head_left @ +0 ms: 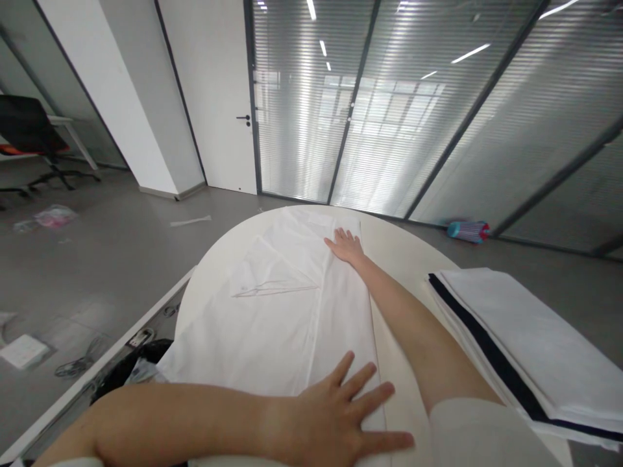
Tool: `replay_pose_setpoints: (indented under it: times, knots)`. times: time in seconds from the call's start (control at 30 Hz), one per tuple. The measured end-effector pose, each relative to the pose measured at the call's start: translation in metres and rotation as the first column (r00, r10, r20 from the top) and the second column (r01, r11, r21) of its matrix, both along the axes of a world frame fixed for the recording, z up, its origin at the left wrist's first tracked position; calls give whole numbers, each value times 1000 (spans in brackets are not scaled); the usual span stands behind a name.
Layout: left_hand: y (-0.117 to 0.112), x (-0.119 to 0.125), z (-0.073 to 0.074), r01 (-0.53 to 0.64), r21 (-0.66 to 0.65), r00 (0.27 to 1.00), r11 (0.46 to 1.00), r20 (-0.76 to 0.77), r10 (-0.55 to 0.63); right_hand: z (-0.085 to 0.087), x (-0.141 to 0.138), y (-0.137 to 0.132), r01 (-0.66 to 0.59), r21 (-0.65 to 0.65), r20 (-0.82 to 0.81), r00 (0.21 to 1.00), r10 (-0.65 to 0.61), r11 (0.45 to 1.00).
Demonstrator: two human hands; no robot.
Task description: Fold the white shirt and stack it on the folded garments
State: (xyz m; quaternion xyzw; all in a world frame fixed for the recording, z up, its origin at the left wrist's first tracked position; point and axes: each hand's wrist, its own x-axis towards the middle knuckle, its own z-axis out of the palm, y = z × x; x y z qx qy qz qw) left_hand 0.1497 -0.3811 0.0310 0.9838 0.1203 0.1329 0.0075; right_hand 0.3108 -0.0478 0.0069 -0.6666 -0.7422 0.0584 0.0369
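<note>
A white garment (272, 318) lies spread flat on a round white table (403, 253), with a folded triangular flap near its middle. My left hand (341, 415) rests flat on the garment's near edge, fingers spread, holding nothing. My right hand (346, 245) reaches far forward and lies flat on the garment's far right edge, fingers stretched out.
A stack of folded white cloths with a dark stripe (516, 350) sits at the table's right. A black office chair (29, 136) stands far left. Cables and a power strip (141, 337) lie on the floor left of the table. A teal and pink object (467, 230) lies by the glass wall.
</note>
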Motion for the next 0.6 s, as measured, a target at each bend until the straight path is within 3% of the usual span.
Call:
replay_pose_setpoints:
  times: [0.1,0.17,0.2,0.23,0.27,0.3,0.33,0.37,0.4,0.43,0.47,0.53,0.6]
  knots:
    - [-12,-23,29,80,56,996,995,21,-81,-2,0,-3,-4,4,5,1000,4,1000]
    - [-16,-56,49,53,-49,997,997,56,-50,2,2,-2,-8,-8,10,1000,8,1000]
    - [-17,-78,56,-35,-140,995,990,86,47,5,3,-1,-17,-19,15,1000,17,1000]
    - [-18,-103,59,-191,-230,965,954,135,226,11,4,2,-26,-37,23,999,27,999]
    - [-18,-131,57,-418,-305,849,856,205,487,19,3,5,-24,-62,35,999,27,998]
    - [-20,-159,51,-619,-374,643,691,265,719,27,1,9,-7,-86,52,999,11,996]
    - [-22,-185,41,-760,-441,377,478,300,876,37,-4,14,24,-102,71,997,-16,994]
    - [-24,-209,28,-822,-504,149,265,259,954,48,-13,19,64,-106,93,994,-54,992]
    - [-28,-228,14,-829,-551,-16,97,198,980,58,-25,25,103,-78,107,990,-94,992]
    - [-32,-242,0,-807,-590,-87,-7,107,990,67,-41,30,120,-29,110,987,-117,992]
    - [-36,-249,-13,-777,-627,-84,-55,16,996,74,-60,35,121,40,102,987,-124,992]
    - [-43,-248,-30,-710,-700,6,-76,-114,993,82,-106,41,85,174,38,995,-93,981]
    - [-48,-236,-35,-656,-752,74,-69,-156,985,80,-155,44,35,164,-11,999,-34,986]
